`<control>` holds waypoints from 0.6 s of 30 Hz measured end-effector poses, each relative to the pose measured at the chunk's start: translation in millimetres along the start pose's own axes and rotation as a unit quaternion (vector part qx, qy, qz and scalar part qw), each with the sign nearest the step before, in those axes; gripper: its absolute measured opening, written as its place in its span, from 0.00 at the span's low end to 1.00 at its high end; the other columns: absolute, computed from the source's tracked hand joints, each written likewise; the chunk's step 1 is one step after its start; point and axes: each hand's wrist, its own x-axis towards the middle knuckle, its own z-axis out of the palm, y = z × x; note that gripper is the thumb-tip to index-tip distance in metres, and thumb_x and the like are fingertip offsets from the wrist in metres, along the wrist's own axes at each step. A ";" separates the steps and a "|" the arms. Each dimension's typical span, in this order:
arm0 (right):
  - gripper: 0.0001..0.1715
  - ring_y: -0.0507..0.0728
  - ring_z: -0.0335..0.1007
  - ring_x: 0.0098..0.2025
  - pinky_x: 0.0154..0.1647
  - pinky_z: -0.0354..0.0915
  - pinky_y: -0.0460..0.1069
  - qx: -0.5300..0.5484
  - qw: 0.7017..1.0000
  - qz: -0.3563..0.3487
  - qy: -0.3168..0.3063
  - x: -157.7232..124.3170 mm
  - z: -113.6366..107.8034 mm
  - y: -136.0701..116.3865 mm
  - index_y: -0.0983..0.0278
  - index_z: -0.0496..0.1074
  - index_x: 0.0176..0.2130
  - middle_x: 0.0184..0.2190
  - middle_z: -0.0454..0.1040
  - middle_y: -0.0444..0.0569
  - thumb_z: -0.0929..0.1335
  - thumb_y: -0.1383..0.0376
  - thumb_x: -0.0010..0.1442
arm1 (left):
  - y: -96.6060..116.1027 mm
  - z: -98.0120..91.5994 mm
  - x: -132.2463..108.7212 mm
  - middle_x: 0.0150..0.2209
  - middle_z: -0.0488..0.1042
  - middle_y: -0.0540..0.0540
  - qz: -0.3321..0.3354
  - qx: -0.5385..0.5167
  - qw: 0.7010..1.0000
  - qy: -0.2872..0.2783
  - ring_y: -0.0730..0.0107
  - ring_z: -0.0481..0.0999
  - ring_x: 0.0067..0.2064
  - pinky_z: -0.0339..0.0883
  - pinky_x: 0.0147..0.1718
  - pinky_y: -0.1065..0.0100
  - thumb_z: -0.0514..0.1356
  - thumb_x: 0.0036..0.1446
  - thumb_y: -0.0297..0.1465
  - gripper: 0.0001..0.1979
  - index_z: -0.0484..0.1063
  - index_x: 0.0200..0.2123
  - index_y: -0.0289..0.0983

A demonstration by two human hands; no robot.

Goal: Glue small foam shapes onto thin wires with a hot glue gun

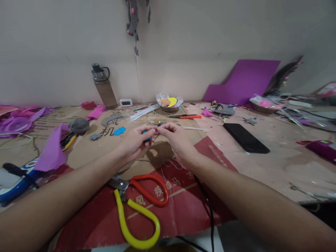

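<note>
My left hand (138,140) and my right hand (174,138) meet above the middle of the table, fingertips pinched together. Between them is a small blue piece (147,135), mostly hidden in the left fingers, with a tiny dark bit at the right fingertips. Both hands hover over brown cardboard (89,147). Close to me, under my forearms, lie scissors with one red and one yellow handle (139,206) on a red printed sheet (183,206).
A black phone (246,138) lies to the right. A water bottle (104,85), a small white clock (126,102) and a bowl of coloured scraps (170,104) stand along the wall. Purple paper (52,150) and a blue cut-out (119,131) sit left. A purple sheet (244,82) leans at back right.
</note>
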 end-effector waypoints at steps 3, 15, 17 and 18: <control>0.11 0.53 0.67 0.33 0.42 0.61 0.50 -0.018 1.000 -0.015 0.002 -2.5 2.8 4.2 0.63 0.71 0.28 0.27 0.73 0.44 0.71 0.58 0.50 | -2.7 4.6 -3.8 0.26 0.71 0.50 -0.014 -0.012 1.000 -0.012 0.84 0.64 0.23 0.52 0.16 0.82 0.73 0.43 0.30 0.12 0.77 0.31 0.30; 0.16 0.57 0.66 0.30 0.34 0.57 0.52 -0.482 0.871 -0.074 0.061 43.5 -51.1 -10.4 0.61 0.70 0.27 0.27 0.72 0.50 0.65 0.54 0.59 | 3.1 -31.1 7.1 0.25 0.73 0.47 -0.031 -0.032 0.992 0.115 0.85 0.65 0.20 0.57 0.16 0.83 0.64 0.53 0.22 0.05 0.74 0.26 0.30; 0.24 0.58 0.65 0.27 0.30 0.56 0.52 -0.569 0.822 -0.013 0.001 49.4 -57.9 -0.7 0.62 0.68 0.22 0.23 0.70 0.53 0.64 0.48 0.59 | 7.2 -36.6 10.1 0.25 0.73 0.47 -0.016 -0.034 0.990 0.136 0.85 0.65 0.20 0.56 0.16 0.83 0.64 0.53 0.22 0.06 0.73 0.25 0.30; 0.25 0.58 0.66 0.27 0.29 0.55 0.52 -0.588 0.809 -0.005 -0.018 50.2 -58.7 5.1 0.62 0.68 0.22 0.23 0.71 0.54 0.65 0.47 0.58 | 9.1 -38.1 11.0 0.24 0.72 0.47 -0.014 -0.033 0.989 0.145 0.85 0.65 0.20 0.56 0.16 0.83 0.64 0.53 0.22 0.06 0.72 0.24 0.29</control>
